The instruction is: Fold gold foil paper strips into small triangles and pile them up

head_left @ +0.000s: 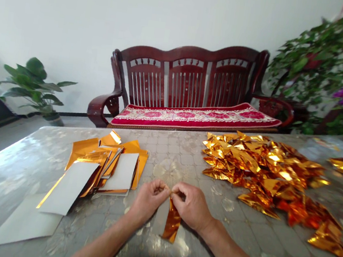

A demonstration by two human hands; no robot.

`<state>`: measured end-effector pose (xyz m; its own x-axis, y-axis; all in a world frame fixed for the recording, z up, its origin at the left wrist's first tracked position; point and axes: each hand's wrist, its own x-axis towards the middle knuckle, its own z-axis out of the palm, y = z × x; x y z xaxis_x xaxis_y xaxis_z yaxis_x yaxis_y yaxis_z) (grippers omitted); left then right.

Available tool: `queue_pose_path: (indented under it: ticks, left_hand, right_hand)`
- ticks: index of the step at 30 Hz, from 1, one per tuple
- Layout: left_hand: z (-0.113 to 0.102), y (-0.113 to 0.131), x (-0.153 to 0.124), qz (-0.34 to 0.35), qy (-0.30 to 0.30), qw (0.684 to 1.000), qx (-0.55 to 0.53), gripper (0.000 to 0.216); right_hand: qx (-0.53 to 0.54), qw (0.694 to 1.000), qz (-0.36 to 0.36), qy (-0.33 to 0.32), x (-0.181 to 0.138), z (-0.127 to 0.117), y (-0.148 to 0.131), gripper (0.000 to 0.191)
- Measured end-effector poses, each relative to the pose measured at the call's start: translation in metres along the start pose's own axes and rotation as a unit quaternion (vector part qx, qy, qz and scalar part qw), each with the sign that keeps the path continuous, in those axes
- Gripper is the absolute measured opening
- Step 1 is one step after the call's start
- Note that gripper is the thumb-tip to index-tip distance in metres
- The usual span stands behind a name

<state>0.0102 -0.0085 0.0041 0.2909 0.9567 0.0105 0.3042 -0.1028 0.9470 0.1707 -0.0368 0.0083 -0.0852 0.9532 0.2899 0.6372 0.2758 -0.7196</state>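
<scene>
L hand (151, 198) and R hand (192, 206) meet, ctr of the table (93, 230)! Both curled, thumb to fingers, pinching the top end of the gold foil strip (172, 224), which runs down btwn the wrists. White-backed gold sheets (122, 170) off L, big pile of folded gold pcs (259, 160) off R.

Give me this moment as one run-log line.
left hand: pinching gold foil strip | right hand: pinching same strip | left side: sheet pile | right side: folded foil heap
</scene>
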Motion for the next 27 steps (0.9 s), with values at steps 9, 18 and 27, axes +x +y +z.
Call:
queue_pose_path:
  ticks: [9, 18, 27]
  left_hand:
    - [-0.017, -0.002, 0.002, 0.127, 0.032, 0.984, 0.121, 0.024]
    - [-0.033, 0.009, -0.006, 0.2, -0.172, 0.932, 0.247, 0.039]
    - [-0.016, 0.003, -0.005, 0.224, -0.131, 0.921, 0.29, 0.015]
  right_hand:
    - [-0.041, 0.987, 0.147, 0.056, 0.016, -0.007, 0.017, 0.017]
    - [-0.183, 0.97, 0.148, 0.059, 0.016, -0.014, 0.022, 0.014]
    - [-0.214, 0.97, 0.109, 0.035, 0.013, -0.009, 0.026, 0.011]
